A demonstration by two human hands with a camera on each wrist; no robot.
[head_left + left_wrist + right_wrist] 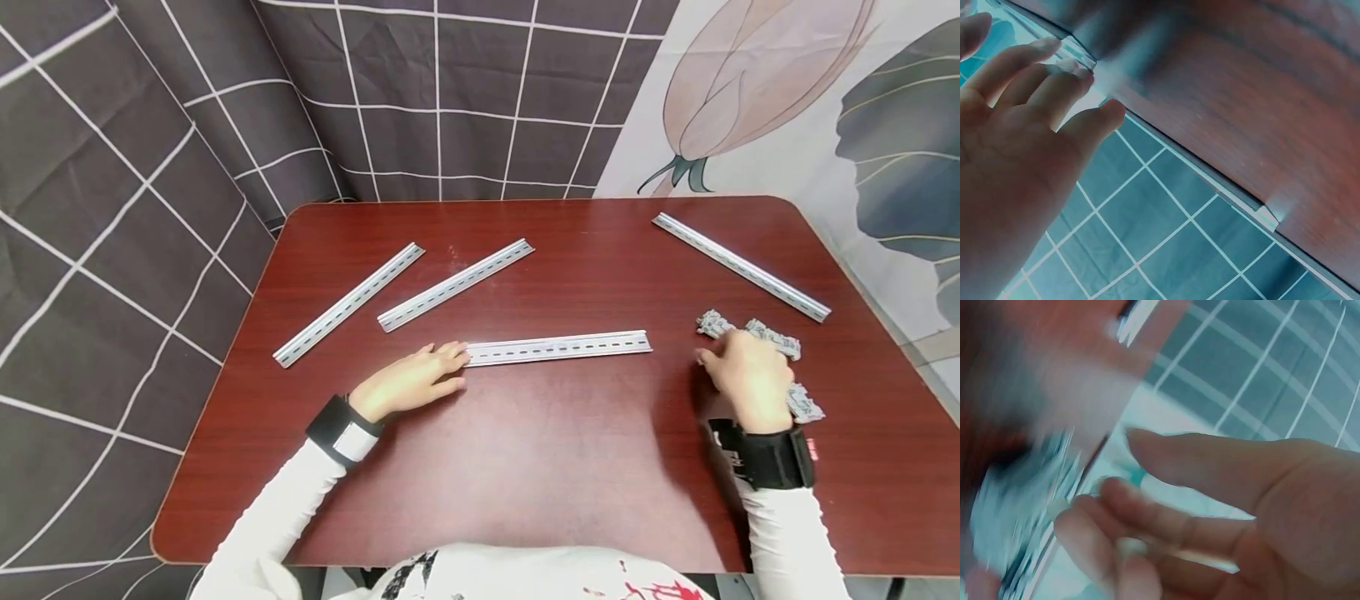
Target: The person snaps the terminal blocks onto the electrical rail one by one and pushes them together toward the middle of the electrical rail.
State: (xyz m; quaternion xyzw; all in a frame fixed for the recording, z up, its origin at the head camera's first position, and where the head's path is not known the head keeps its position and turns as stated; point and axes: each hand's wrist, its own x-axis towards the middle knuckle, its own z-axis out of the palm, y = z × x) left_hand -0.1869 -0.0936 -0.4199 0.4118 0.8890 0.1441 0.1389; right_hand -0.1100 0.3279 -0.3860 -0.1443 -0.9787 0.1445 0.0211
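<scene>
A slotted metal DIN rail [558, 347] lies nearly crosswise in the middle of the table. My left hand [411, 382] rests with extended fingers on its left end; the left wrist view shows these fingers [1054, 94] there. My right hand [752, 379] is over a group of small grey slotted pieces, perhaps terminal blocks. One grey piece [716, 323] and another grey piece [774, 337] show beyond the hand, and a third grey piece [805, 404] beside the wrist. In the blurred right wrist view, the thumb [1179, 459] stands apart from bent fingers, with nothing visible between them.
Two more slotted rails, a left rail [348, 304] and a second rail [456, 285], lie slanted at the back left. A further rail [742, 267] slants at the back right. The red-brown table [540, 467] meets dark gridded cloth [480, 142] behind.
</scene>
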